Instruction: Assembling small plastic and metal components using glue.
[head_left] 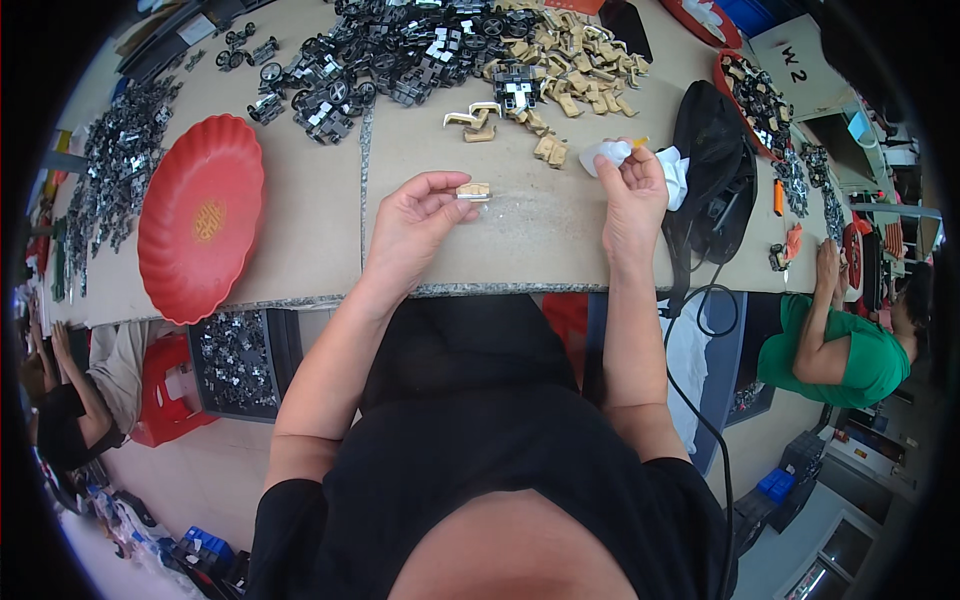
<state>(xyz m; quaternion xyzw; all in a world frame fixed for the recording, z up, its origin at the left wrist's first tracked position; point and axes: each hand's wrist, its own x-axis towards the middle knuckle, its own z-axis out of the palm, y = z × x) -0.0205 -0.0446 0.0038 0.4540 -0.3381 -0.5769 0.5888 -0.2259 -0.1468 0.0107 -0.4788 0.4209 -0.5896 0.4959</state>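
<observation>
Between the thumb and fingers of my left hand (412,222) is a small tan plastic part (474,189) with a pale lower edge, held just above the table. My right hand (635,205) is closed on a small white squeeze bottle (614,152) with a yellow tip, apart from the tan part. Loose tan parts (479,133) lie beyond my left hand, and one tan piece (550,151) sits near the bottle. A crumpled white tissue (673,176) is beside my right hand.
Black and silver assemblies (400,60) and a tan heap (590,65) cover the far table. A red scalloped tray (200,220) stands left. A black bag (712,150) and cable (712,430) are at right. People sit on both sides, one in a green shirt (850,350).
</observation>
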